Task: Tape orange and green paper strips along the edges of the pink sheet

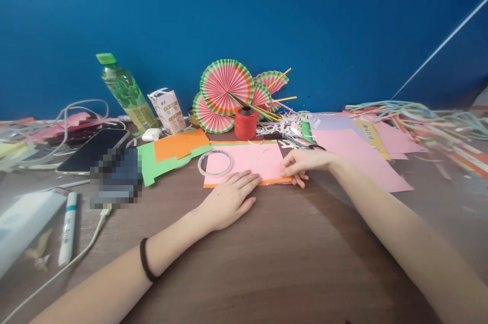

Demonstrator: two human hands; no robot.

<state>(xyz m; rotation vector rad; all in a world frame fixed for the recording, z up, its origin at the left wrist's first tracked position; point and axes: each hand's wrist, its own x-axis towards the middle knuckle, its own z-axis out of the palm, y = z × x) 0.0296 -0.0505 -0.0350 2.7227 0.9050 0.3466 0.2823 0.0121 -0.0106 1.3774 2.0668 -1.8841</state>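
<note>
A pink sheet [251, 158] with an orange strip [274, 181] along its near edge and a green strip along its far edge lies on the table. My left hand [231, 199] rests flat on its near edge, fingers stretched out. At the near right corner, my right hand [299, 166] pinches the edge of the sheet between thumb and finger. A roll of clear tape [201, 165] lies on the sheet's left part. Scissors [317, 147] are partly visible behind my right hand.
Behind the sheet stand a red thread spool [245, 124] and round paper fans [226, 85]. Green and orange paper [182, 145], a carton [168, 110], a bottle [127, 92] and a phone [95, 151] are left; pink sheets [354, 153] and strips [404, 110] lie right.
</note>
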